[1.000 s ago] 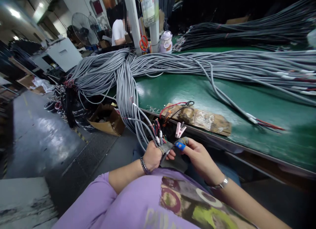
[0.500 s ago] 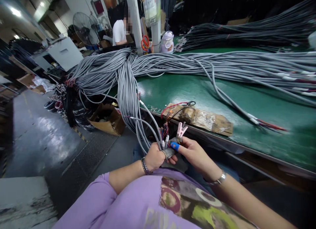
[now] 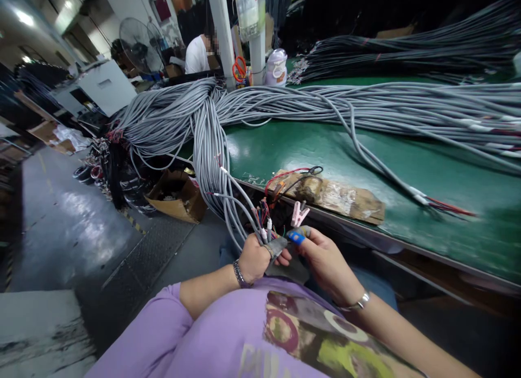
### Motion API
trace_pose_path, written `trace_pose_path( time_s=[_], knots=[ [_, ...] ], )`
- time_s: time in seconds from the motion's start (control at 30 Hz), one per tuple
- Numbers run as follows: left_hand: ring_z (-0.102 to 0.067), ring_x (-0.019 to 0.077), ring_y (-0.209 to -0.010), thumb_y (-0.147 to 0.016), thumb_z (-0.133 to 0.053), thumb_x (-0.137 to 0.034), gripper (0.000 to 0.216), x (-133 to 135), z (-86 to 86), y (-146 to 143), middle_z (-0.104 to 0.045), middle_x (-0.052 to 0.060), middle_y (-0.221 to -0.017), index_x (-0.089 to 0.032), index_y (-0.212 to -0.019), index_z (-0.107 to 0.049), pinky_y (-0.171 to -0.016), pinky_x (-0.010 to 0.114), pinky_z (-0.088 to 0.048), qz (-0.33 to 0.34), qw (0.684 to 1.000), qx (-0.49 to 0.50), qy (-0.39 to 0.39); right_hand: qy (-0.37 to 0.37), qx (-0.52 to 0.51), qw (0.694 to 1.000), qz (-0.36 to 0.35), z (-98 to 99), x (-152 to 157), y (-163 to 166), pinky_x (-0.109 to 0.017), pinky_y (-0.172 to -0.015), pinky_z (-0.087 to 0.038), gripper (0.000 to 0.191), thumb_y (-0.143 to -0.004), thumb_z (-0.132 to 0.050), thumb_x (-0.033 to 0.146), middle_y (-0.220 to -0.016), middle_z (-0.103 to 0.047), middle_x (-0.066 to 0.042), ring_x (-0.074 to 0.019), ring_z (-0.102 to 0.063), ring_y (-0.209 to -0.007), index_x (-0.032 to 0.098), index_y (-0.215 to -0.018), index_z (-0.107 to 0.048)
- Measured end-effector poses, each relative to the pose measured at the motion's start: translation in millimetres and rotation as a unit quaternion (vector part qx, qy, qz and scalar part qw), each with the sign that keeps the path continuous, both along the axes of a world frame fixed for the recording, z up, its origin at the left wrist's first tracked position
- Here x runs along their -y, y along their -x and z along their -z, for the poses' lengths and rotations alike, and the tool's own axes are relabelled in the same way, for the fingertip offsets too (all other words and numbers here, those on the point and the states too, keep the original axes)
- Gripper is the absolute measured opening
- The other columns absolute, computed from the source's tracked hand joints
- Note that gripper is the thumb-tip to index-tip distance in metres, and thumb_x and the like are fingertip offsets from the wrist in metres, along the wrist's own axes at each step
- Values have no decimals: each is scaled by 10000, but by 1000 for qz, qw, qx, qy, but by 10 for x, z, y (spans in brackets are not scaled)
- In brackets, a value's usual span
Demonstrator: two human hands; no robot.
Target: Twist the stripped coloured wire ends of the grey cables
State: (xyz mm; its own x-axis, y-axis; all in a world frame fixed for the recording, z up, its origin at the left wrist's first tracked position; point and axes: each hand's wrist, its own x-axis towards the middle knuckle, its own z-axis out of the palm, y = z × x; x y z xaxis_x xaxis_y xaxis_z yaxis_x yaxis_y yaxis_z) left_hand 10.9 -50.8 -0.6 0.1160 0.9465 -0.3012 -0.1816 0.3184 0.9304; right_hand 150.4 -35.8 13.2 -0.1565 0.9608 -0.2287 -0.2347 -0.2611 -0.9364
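Note:
My left hand (image 3: pixel 256 258) is wrapped around the ends of several grey cables (image 3: pixel 242 204) in front of my body. White bands (image 3: pixel 264 235) and loose coloured wires (image 3: pixel 264 209) stick up above its grip. Grey covering wraps the thumb of this hand. Just to the right, my right hand (image 3: pixel 325 256) has thumb and forefinger pinched together near the wire ends. Blue tape (image 3: pixel 296 238) is around its thumb; whatever lies in the pinch is too small to make out. A pink clothes peg (image 3: pixel 300 214) stands at the table edge, directly above the right fingertips.
A large bundle of grey cables (image 3: pixel 285 104) runs along the green table (image 3: pixel 293 144). Taped cardboard (image 3: pixel 345 199) with red and black leads lies at its front edge. Black cables (image 3: pixel 399 55) lie behind. A cardboard box (image 3: pixel 177 199) is on the floor; a person (image 3: pixel 197 55) is beyond the post.
My right hand has shifted slightly right, away from the left hand, opening a small gap. The wires and cable ends in my left hand have tilted a little to the left.

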Motion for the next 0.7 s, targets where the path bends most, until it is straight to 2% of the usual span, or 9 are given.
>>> trace_pose_path(
  time_s=[0.1, 0.23, 0.37, 0.47, 0.57, 0.63, 0.7],
  knots=[
    [-570, 106, -452, -677, -713, -553, 443, 4, -34, -2, -637, 35, -570, -130, -685, -583, -444, 204, -402, -14, 1000, 9, 5, 8, -23, 1000, -8, 58, -26, -34, -264, -507, -367, 313, -665, -768, 441, -553, -486, 29, -115, -411, -512, 205, -621, -568],
    [-559, 104, -426, -644, -756, -519, 433, -6, -114, 8, -622, 22, -551, -118, -707, -605, -421, 203, -392, -21, 999, 46, 13, 65, -125, 990, -5, 145, -172, -132, -279, -577, -465, 329, -709, -720, 517, -646, -568, -4, -137, -508, -583, 207, -701, -611],
    [-536, 101, -386, -604, -788, -497, 430, -45, -203, -1, -610, 20, -517, -117, -671, -598, -392, 201, -387, -8, 996, 81, 24, 117, -165, 976, -81, 142, -351, -200, -279, -586, -479, 408, -713, -687, 596, -735, -621, -30, -139, -543, -609, 198, -801, -661],
    [-536, 101, -380, -602, -795, -475, 416, -89, -247, -22, -608, 25, -511, -110, -659, -606, -384, 195, -386, 5, 995, 95, 26, 51, -125, 985, -103, 94, -401, -177, -277, -567, -443, 443, -710, -673, 631, -660, -582, -6, -129, -498, -572, 192, -757, -653],
    [-543, 100, -388, -600, -799, -460, 408, -135, -262, -48, -608, 31, -513, -96, -671, -629, -389, 191, -395, 21, 994, 104, 35, -48, -20, 998, -28, 79, -397, -120, -285, -563, -404, 472, -737, -634, 651, -589, -551, 4, -132, -465, -554, 195, -621, -609],
    [-541, 101, -385, -585, -807, -462, 417, -161, -256, -64, -608, 32, -513, -93, -674, -632, -392, 195, -407, 23, 993, 104, 40, -57, -17, 998, -4, 96, -399, -78, -297, -553, -403, 495, -747, -595, 679, -580, -565, -4, -146, -476, -544, 202, -617, -616],
    [-540, 103, -381, -570, -812, -467, 428, -179, -241, -80, -609, 29, -514, -96, -681, -631, -394, 202, -419, 20, 994, 100, 43, -21, -86, 996, -26, 120, -417, -42, -312, -541, -425, 516, -745, -567, 708, -590, -598, -20, -165, -511, -533, 203, -679, -646]
  ],
)
